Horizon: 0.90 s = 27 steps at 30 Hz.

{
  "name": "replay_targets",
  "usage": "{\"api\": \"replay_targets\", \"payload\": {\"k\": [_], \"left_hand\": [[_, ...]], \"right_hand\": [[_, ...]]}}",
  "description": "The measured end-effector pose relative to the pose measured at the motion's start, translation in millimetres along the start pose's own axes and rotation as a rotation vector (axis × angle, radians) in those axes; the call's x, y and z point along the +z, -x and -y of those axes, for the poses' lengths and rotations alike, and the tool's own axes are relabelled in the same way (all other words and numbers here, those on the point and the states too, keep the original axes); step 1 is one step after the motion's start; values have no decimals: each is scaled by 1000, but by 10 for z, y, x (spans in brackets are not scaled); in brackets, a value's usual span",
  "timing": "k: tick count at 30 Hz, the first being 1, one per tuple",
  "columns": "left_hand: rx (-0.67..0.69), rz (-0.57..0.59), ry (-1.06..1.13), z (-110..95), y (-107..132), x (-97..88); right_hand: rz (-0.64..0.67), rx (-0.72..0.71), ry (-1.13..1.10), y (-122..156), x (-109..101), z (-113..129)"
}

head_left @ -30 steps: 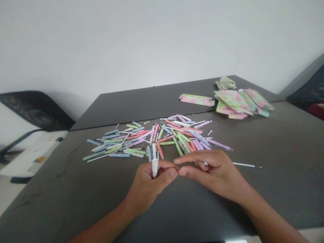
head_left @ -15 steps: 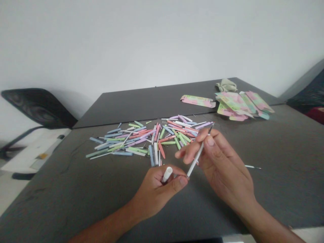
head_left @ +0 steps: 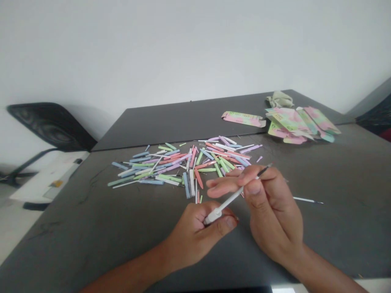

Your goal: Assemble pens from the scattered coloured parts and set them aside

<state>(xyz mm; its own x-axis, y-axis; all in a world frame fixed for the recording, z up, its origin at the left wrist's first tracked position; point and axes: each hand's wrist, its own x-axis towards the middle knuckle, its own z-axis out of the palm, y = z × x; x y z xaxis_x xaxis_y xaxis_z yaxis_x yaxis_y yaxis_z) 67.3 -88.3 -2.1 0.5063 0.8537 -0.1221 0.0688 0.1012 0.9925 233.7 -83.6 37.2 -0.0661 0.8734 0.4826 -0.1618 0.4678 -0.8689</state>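
Note:
My left hand (head_left: 203, 232) is closed around a white pen barrel (head_left: 213, 216), whose open end points up and to the right. My right hand (head_left: 269, 203) pinches a thin white refill (head_left: 236, 194) with a dark tip, and the refill's lower end sits in the barrel's mouth. Both hands hover over the dark grey table (head_left: 336, 211), just in front of a spread of pastel pen parts (head_left: 186, 165) in blue, green, pink, purple and white.
One loose refill (head_left: 307, 200) lies on the table to the right of my right hand. Flattened pastel cartons (head_left: 296, 120) and a crumpled cloth (head_left: 279, 99) lie at the far right. A black chair (head_left: 45, 130) stands off the table's left side.
My right hand lifted a refill from the table and swung it round to the barrel. The refill's end has gone into the barrel in my left hand, which tilted it toward the right.

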Motion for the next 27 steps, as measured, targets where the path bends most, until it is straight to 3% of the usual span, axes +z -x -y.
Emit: {"api": "replay_targets", "payload": {"k": [9, 19, 27], "left_hand": [[65, -44, 8, -58, -42, -5], [65, -116, 188, -22, -71, -29], [42, -111, 426, 53, -126, -78]], "right_hand": [[256, 9, 184, -47, -123, -15], [302, 59, 234, -141, -60, -69], [283, 70, 325, -179, -303, -130]]}}
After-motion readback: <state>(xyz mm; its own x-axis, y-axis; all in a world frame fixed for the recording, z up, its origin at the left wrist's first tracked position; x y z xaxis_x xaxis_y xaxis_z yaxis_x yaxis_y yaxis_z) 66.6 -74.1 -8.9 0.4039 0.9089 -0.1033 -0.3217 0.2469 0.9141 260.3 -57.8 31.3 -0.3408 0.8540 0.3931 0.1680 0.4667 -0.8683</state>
